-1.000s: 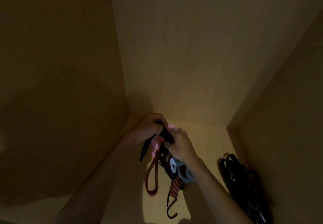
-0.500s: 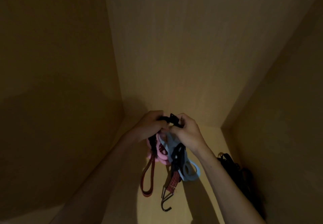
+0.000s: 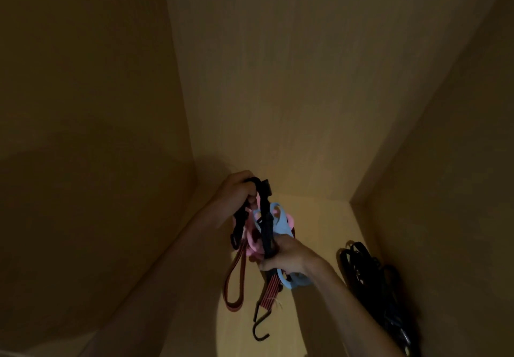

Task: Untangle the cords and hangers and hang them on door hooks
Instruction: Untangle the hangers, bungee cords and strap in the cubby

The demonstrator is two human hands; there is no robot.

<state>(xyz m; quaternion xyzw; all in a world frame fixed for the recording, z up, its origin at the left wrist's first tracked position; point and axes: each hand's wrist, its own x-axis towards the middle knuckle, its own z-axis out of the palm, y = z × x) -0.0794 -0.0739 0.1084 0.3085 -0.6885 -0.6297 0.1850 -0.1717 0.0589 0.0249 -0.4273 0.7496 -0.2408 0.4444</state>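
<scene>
I hold a tangled bundle in the air inside a dim wooden cabinet. My left hand [image 3: 236, 189] grips the top of a black hanger [image 3: 265, 217] that bends over my fingers. My right hand [image 3: 289, 255] is closed lower down on the same black piece and on the bundle. A light blue hanger [image 3: 281, 221] and a pink hanger [image 3: 254, 245] are caught around the black one. A red striped bungee cord [image 3: 235, 281] dangles in a loop below, and its dark metal hook [image 3: 260, 327] hangs lowest.
Wooden cabinet walls close in on the left [image 3: 83, 134], back [image 3: 306, 78] and right [image 3: 459, 189]. A heap of black cords and hangers [image 3: 378, 281] lies on the lit cabinet floor [image 3: 319, 217] against the right wall.
My right hand has slid from the top of the bundle down along the black hanger. The left hand stayed at the top. The bundle now hangs more stretched out.
</scene>
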